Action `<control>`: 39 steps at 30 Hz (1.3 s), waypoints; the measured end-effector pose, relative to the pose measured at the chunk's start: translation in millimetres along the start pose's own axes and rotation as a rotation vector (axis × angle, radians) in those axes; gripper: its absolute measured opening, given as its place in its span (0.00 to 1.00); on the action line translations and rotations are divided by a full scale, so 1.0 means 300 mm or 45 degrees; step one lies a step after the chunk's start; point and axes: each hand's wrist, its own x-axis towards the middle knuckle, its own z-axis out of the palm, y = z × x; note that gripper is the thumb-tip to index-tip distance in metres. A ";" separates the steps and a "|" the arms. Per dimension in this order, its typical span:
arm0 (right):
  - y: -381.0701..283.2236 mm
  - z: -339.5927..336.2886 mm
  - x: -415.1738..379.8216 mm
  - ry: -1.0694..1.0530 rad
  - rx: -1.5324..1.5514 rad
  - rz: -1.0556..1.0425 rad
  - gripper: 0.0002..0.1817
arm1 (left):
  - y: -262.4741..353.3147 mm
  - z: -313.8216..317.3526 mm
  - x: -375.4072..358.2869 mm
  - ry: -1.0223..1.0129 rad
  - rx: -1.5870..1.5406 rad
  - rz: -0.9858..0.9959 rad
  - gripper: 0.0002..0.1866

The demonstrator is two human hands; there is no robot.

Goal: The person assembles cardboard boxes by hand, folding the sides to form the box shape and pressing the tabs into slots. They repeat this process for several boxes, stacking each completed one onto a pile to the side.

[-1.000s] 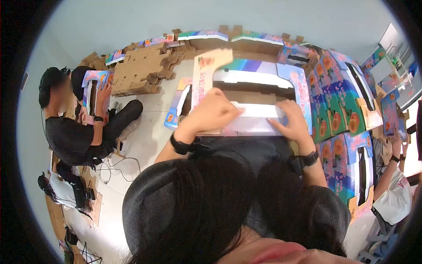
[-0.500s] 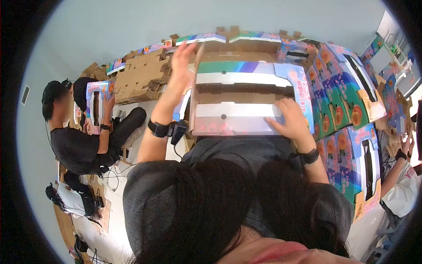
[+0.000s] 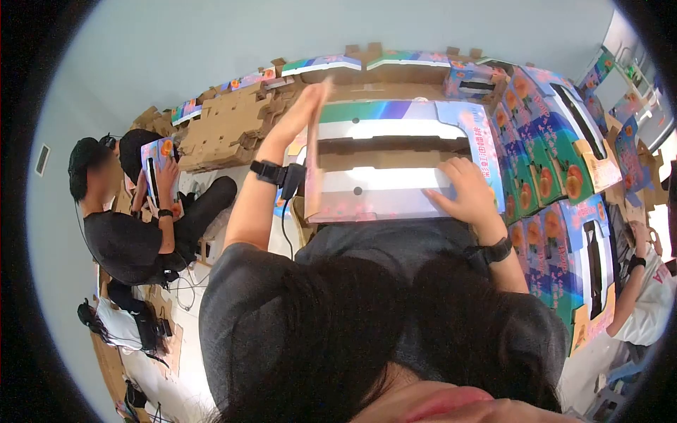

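Note:
A cardboard fruit carton (image 3: 395,208), printed green, purple, pink and blue with white flaps, lies in front of my body with long slots facing up. My right hand (image 3: 465,187) rests on the carton's right part, its fingers spread over the white flap and lower panel. At the upper left corner is my left hand (image 3: 307,106), edge-on along the carton's left side. Its fingers point away from me, stretched out, with the tips smeared by motion. Dark bands circle both wrists.
Printed cartons (image 3: 550,169) stand stacked on the right. Flat brown cardboard (image 3: 226,127) is piled at the back left. A seated person (image 3: 120,225) on the left handles another carton (image 3: 161,169); another person (image 3: 645,296) is at the far right. More cartons (image 3: 324,65) line the wall.
My left hand has come in and down toward the carton's upper left corner. The right hand stays on the carton. The seated person's carton has turned.

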 end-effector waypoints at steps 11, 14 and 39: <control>0.019 0.026 0.008 -0.004 -0.013 0.002 0.24 | -0.070 0.111 0.071 -0.177 0.632 0.032 0.32; 0.020 0.031 0.009 -0.001 -0.003 -0.002 0.23 | -0.102 0.110 0.095 -0.277 0.623 0.027 0.32; 0.019 0.027 0.006 -0.052 0.058 0.024 0.20 | -0.135 0.147 -0.109 0.140 -0.598 -0.599 0.37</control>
